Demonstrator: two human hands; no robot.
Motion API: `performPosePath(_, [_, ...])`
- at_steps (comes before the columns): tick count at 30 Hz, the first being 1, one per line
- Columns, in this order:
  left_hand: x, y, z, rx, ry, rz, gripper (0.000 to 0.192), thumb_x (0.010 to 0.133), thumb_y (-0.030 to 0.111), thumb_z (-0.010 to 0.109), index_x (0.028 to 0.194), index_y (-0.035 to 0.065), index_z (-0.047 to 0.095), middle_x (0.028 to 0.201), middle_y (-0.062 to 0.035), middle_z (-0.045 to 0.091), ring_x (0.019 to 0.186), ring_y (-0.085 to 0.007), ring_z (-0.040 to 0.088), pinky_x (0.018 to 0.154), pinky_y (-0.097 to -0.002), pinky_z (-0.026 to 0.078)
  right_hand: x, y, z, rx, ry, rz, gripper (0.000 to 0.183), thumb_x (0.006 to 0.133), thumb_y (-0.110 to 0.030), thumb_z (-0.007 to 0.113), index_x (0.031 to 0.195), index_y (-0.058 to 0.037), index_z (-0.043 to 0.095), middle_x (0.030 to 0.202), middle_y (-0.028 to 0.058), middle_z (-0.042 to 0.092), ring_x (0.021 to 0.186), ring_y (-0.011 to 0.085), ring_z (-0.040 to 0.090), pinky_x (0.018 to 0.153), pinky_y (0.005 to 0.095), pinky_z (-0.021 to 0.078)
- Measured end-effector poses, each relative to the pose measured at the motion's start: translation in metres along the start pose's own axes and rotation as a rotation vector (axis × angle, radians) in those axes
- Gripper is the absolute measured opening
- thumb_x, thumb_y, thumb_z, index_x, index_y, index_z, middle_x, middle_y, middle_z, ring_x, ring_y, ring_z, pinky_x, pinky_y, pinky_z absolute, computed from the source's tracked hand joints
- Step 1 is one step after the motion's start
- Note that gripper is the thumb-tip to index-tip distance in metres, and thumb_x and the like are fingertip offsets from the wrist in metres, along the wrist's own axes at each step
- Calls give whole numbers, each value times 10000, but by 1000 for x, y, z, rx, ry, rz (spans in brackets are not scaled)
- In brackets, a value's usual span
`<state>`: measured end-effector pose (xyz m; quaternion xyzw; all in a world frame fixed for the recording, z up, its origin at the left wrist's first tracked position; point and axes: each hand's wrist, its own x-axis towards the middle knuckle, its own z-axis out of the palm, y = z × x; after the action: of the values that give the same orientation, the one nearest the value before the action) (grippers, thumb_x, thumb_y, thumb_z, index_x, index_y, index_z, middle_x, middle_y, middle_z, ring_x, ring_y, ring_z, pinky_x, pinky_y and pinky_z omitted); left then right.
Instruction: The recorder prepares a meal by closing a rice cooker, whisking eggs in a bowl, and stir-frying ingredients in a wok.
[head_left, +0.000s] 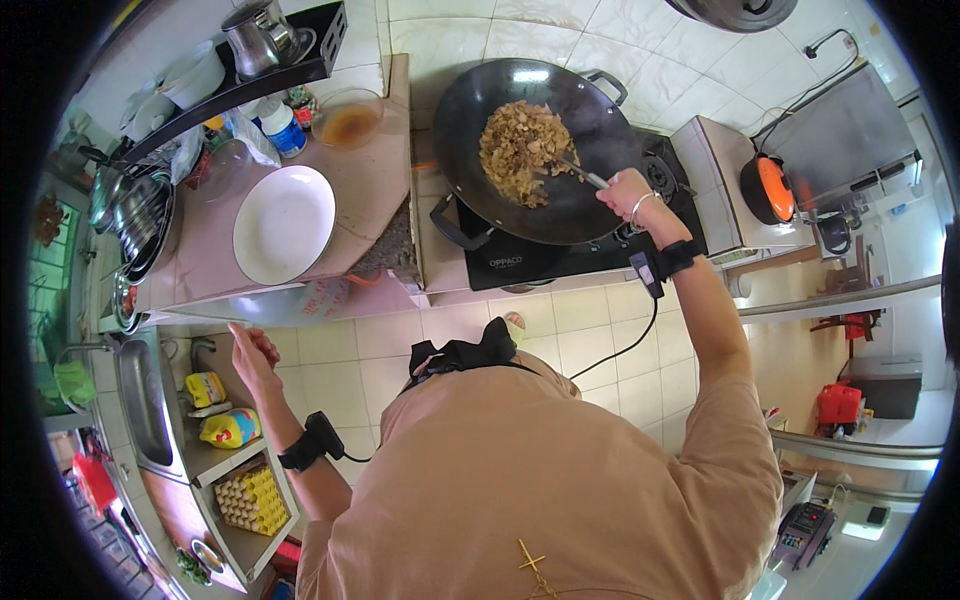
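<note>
My right hand (628, 196) grips the handle of a metal spatula (592, 178), whose head is partly hidden in browned, chopped food (525, 146) in a large dark wok (600, 214). The wok stands tilted-looking over a black gas hob (491, 274), one loop handle at its lower left, the other at its upper right. My left hand (255, 354) hangs by the counter's front edge with nothing visible in it, its fingers partly curled. Above that hand, a white plate (285, 225) lies bare on the counter (364, 195).
A glass bowl with brown liquid (349, 126), bottles and a metal pot rack with utensils (142, 217) stand around the plate. A black shelf (232, 86) overhangs them. An orange-and-black pan (769, 189) is right of the hob. Left below are a sink (146, 401) and egg trays (251, 502).
</note>
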<state>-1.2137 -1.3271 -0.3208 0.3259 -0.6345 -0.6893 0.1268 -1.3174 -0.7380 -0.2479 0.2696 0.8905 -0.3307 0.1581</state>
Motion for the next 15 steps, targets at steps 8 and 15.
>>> performPosePath(8, [-5,-4,2,-4,2,-30,468,916,505,437,713,86,483,511,18,411,404,-73,396,364,-204,281,-62,-65,2,-863,292,-339,182,800,-99,522,865,-24,676,895,202,651,867,330,640,761,398,517])
performPosePath(15, [0,-18,-5,3,6,-33,442,921,480,449,706,94,481,503,25,396,400,-69,381,362,-205,273,-93,-79,-12,-1029,349,-446,164,829,-117,492,884,-24,616,870,182,654,806,300,657,710,400,527])
